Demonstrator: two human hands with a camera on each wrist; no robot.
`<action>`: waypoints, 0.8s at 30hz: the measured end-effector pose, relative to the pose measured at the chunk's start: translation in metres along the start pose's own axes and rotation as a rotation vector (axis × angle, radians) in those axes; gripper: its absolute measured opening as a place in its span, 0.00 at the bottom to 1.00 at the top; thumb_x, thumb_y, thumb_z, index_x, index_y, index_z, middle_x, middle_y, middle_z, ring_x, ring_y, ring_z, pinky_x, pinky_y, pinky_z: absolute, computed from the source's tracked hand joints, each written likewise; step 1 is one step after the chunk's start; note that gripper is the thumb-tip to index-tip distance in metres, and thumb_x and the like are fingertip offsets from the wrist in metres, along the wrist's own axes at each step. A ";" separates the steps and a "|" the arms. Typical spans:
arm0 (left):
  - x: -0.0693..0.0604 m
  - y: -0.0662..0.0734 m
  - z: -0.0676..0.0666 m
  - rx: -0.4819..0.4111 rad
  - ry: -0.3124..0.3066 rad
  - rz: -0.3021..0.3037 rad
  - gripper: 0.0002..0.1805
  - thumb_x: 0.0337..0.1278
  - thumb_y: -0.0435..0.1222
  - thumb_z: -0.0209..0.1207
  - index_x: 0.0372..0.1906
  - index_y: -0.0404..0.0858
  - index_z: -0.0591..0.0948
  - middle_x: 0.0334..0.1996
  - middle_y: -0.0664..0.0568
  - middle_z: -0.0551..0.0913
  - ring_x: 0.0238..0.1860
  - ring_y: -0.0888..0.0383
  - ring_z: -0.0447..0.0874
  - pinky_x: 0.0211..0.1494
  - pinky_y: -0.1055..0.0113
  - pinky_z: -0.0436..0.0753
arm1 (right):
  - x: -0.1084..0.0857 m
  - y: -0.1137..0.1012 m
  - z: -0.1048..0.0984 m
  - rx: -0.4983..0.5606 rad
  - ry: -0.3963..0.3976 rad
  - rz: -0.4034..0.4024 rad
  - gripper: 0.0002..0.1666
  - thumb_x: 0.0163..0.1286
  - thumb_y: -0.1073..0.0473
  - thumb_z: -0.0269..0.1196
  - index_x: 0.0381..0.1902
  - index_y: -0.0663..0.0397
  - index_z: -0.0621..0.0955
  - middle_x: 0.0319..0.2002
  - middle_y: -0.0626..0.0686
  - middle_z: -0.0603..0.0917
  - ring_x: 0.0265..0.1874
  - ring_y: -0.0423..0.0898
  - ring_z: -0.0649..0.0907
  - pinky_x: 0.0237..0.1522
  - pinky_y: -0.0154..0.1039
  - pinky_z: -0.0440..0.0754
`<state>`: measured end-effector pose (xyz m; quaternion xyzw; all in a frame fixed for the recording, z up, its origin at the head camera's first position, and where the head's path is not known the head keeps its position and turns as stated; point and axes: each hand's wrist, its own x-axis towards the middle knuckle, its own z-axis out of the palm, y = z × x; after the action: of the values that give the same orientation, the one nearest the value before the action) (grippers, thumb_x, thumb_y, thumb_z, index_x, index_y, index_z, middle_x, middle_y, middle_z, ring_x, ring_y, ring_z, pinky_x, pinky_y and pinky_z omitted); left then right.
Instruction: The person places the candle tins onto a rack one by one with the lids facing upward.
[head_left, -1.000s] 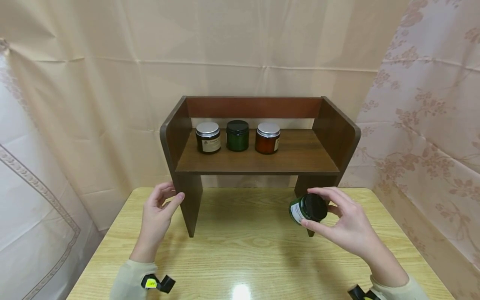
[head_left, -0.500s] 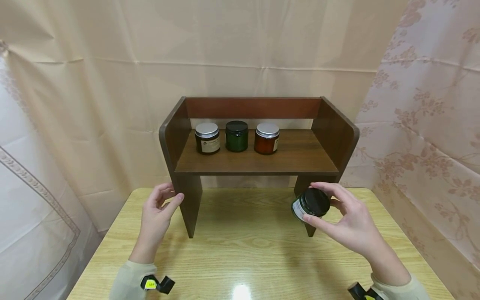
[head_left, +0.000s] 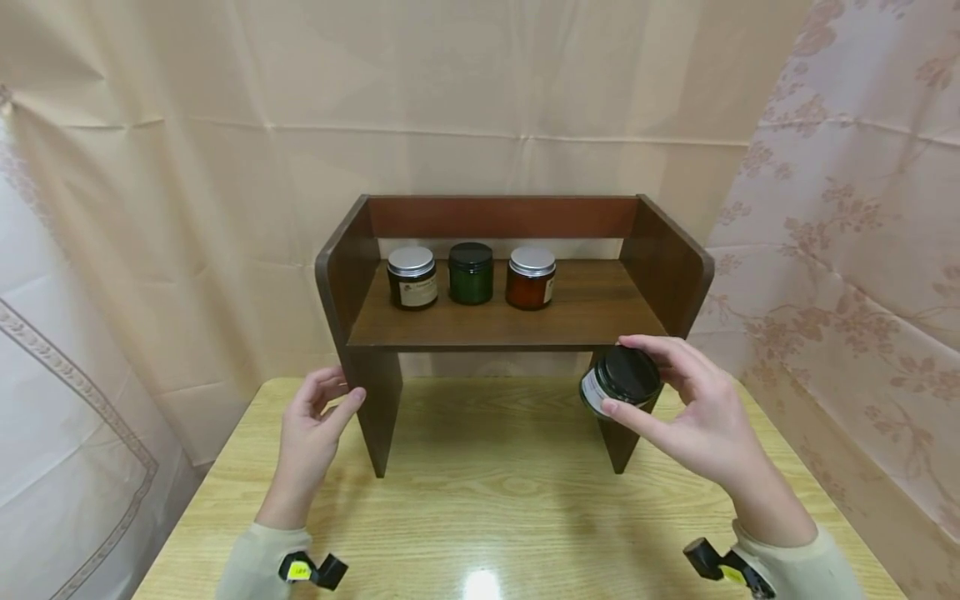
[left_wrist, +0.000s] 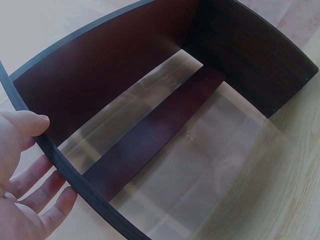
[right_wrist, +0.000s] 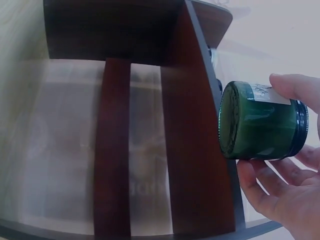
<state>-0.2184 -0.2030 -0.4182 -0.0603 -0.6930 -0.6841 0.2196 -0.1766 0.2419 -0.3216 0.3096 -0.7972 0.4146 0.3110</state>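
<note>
A dark brown wooden shelf (head_left: pixel 495 333) stands on the table. My left hand (head_left: pixel 315 429) holds its left side panel near the front edge, thumb (left_wrist: pixel 32 122) on the inner side and fingers (left_wrist: pixel 55 212) outside. In my right hand (head_left: pixel 697 417) is a green glass jar (right_wrist: pixel 262 122) with a black lid (head_left: pixel 632 375) and white label, tilted, in front of the shelf's right leg. On the upper board stand a dark jar with a silver lid (head_left: pixel 412 279), a green jar with a black lid (head_left: pixel 471 275) and an amber jar with a silver lid (head_left: pixel 531 279).
The light wood table (head_left: pixel 480 500) extends under and in front of the shelf. A beige curtain (head_left: pixel 480 92) hangs behind, and a floral cloth (head_left: pixel 862 217) covers the right side. The shelf's right side panel (head_left: pixel 671 262) rises above its board.
My right hand has raised the green jar from below the upper board to about the height of its front edge. The left hand keeps its place on the side panel.
</note>
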 end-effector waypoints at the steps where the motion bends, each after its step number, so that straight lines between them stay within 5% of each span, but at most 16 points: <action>1: 0.000 0.000 0.000 0.002 0.000 0.000 0.18 0.70 0.24 0.69 0.60 0.29 0.80 0.48 0.55 0.88 0.53 0.59 0.86 0.53 0.74 0.86 | 0.002 -0.001 0.000 -0.004 0.006 0.001 0.49 0.43 0.77 0.87 0.67 0.58 0.84 0.53 0.50 0.87 0.48 0.37 0.87 0.50 0.24 0.84; 11: 0.000 0.001 -0.001 0.006 -0.004 0.003 0.18 0.70 0.24 0.69 0.60 0.28 0.80 0.48 0.56 0.88 0.53 0.60 0.86 0.53 0.75 0.86 | 0.029 -0.010 0.003 -0.073 0.048 0.011 0.45 0.48 0.72 0.87 0.67 0.55 0.85 0.52 0.49 0.88 0.42 0.35 0.87 0.48 0.23 0.83; 24: 0.000 0.001 -0.001 0.022 -0.008 0.007 0.17 0.71 0.25 0.69 0.60 0.30 0.81 0.48 0.55 0.88 0.53 0.60 0.86 0.53 0.75 0.85 | 0.061 -0.007 0.006 -0.125 0.104 0.158 0.40 0.57 0.63 0.85 0.67 0.53 0.85 0.53 0.54 0.87 0.41 0.31 0.84 0.44 0.20 0.79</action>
<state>-0.2181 -0.2037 -0.4172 -0.0627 -0.7012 -0.6753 0.2198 -0.2104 0.2189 -0.2754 0.2037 -0.8263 0.4028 0.3369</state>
